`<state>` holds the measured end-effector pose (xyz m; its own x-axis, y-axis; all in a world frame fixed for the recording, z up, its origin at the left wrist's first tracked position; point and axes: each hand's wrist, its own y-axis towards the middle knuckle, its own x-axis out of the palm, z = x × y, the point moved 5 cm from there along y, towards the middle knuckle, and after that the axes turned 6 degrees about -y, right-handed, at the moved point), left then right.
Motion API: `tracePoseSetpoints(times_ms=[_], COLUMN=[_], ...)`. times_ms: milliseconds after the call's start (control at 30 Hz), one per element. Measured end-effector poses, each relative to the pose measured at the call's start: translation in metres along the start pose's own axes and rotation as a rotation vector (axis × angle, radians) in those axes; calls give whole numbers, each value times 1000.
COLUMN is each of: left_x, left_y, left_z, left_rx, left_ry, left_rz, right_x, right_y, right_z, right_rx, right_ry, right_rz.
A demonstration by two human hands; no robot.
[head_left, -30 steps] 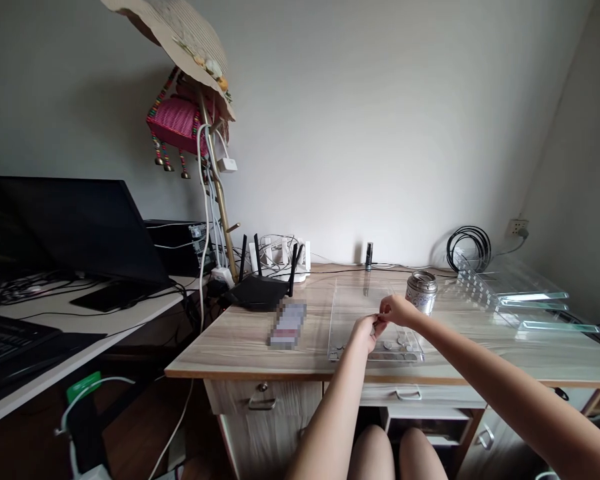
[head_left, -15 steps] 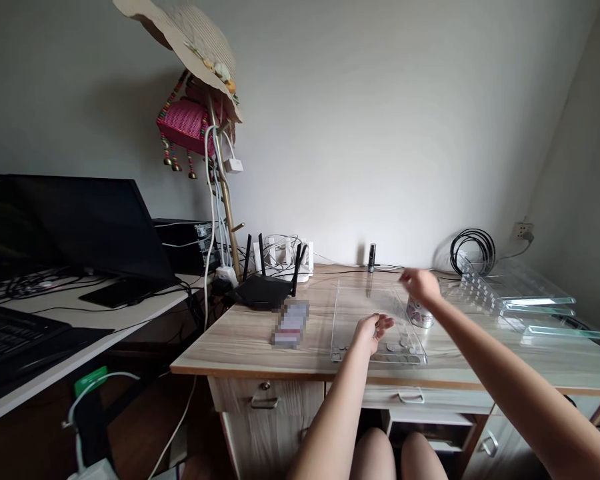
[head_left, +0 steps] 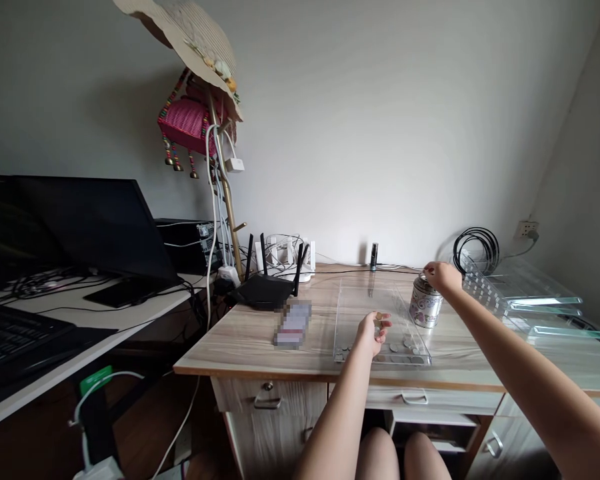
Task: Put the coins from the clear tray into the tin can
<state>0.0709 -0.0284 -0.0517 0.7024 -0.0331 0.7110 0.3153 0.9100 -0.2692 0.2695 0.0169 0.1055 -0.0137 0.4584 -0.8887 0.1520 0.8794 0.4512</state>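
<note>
My left hand [head_left: 373,333] is over a clear acrylic tray [head_left: 353,303], palm turned up and fingers curled round several coins [head_left: 379,317]. More coins [head_left: 393,347] lie along the near edge of the tray. To the right of it stands a patterned metal tin [head_left: 425,308], upright on the desk. My right hand [head_left: 444,277] is right above the tin's top with thumb and fingers pinched together. Whatever it pinches is too small or too hidden to make out.
Stacked clear acrylic trays [head_left: 545,300] are at the right, near a coiled black cable [head_left: 476,250]. A black router [head_left: 264,291] and a blurred flat object [head_left: 293,323] lie to the left. A small dark bottle [head_left: 374,257] stands by the wall.
My right hand has come down and slightly right, from above the tray's right side to the tin's mouth. The left hand stays over the tray, with coins now visible in its fingers.
</note>
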Motion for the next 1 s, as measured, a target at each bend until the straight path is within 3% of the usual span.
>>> tracePoseSetpoints(times_ms=[67,167,267,333,400,533,567,667,800,1000], left_x=[3,6,6,7,4,-3,-5,-6,-5,-1], left_y=[-1,-2,-4,-5,-5,-3,-3,-2,-3,-4], left_z=[0,-1,0,0,0,-1,-1,-1,1,2], left_rx=[-8,-18,-12,-10,-17,-6,3,29,77,70], left_ry=[6,17,29,29,-36,-222,-242,-295,-277,-91], left_rz=[-36,-30,21,21,36,92,101,125,128,57], right_x=[0,19,32,33,25,0,-1,-1,7,3], right_y=[-21,-66,-100,-102,-86,-25,-11,13,18,10], right_z=[-26,-75,-105,-108,-96,-34,-16,16,23,6], right_rx=[-160,-492,-615,-590,-510,-141,-36,51,54,25], right_ry=[67,206,204,181,193,114,61,9,-1,-8], right_rz=[25,-190,-214,-190,-139,3,-40,-101,-128,-91])
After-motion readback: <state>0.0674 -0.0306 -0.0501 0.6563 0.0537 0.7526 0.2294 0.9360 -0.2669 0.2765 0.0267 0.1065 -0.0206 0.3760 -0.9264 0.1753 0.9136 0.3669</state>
